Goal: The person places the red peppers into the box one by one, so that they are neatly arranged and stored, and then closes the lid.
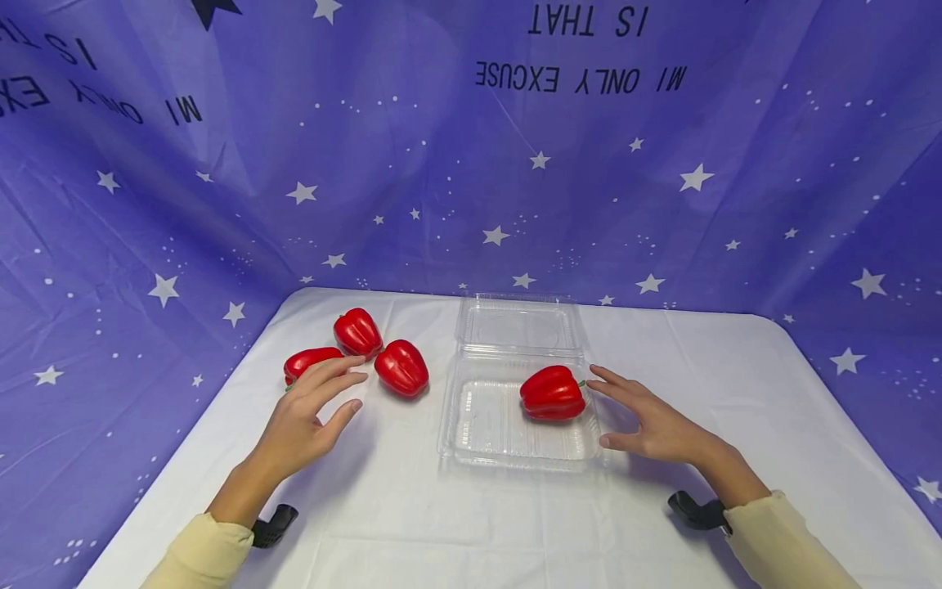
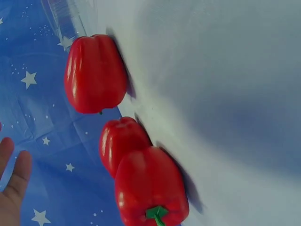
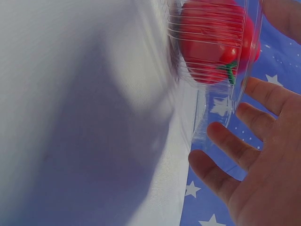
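A red bell pepper (image 1: 553,393) with a green stem lies on its side in the right part of the clear plastic clamshell container (image 1: 486,446). Beside that container's right rim is my right hand (image 1: 655,421), fingers spread and holding nothing. My left hand (image 1: 305,421) hovers over the left of the table, fingers loosely extended and nothing in its grasp. Close to it are three more red peppers: one at the back (image 1: 357,332), one nearer the middle (image 1: 401,369), and one at the left (image 1: 309,362), partly hidden by the fingers.
The container's lid (image 1: 518,323) is folded back flat toward the rear of the table. A white cloth (image 1: 412,523) covers the table. Behind and at both sides hangs a purple-blue curtain (image 1: 441,180) with white stars. Each wrist carries a black device (image 1: 275,525).
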Demonstrator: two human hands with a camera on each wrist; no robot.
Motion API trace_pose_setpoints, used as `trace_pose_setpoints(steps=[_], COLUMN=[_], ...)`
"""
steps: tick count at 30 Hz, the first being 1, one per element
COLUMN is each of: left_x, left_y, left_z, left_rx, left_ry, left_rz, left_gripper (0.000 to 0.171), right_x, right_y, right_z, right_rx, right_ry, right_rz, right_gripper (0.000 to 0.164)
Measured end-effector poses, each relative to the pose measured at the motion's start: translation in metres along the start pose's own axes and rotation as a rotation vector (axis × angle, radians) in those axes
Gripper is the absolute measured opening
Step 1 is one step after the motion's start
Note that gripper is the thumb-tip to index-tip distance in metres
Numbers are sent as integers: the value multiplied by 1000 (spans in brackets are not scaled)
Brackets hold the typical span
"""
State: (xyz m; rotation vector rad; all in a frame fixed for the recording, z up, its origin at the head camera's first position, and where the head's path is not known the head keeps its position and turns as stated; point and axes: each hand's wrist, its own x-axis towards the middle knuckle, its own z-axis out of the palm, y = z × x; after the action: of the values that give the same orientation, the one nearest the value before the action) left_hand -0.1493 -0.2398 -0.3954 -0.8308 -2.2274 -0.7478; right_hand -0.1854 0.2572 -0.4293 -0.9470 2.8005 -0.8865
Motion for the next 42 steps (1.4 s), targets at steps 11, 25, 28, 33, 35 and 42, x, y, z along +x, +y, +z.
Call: trace_pose_setpoints(steps=[11, 25, 28, 33, 35, 42], left_x=[11, 28, 31, 30, 29, 34], left_y=[-9, -16, -18, -21, -23, -27], left_z=[19, 46, 52, 60, 61, 61], left_rx=[65, 155, 175, 194, 196, 144], left_ry=[-12, -224, -297, -367, -379, -364], left_rz=[-100, -358, -396, -411, -410, -412], left_gripper=[41, 48, 53, 50, 49, 41], right_x=[0, 0, -1, -1, -1, 0], right_y=[-1, -2, -2, -1, -1, 2], right_z=[0, -1, 0, 2, 2, 0], right_rx=[-15, -11, -2, 10, 10, -2], right_ry=[-4, 9, 7, 0, 0, 7], right_rz=[7, -16, -17, -11, -11, -21], right_gripper=[76, 75, 75, 75, 75, 75])
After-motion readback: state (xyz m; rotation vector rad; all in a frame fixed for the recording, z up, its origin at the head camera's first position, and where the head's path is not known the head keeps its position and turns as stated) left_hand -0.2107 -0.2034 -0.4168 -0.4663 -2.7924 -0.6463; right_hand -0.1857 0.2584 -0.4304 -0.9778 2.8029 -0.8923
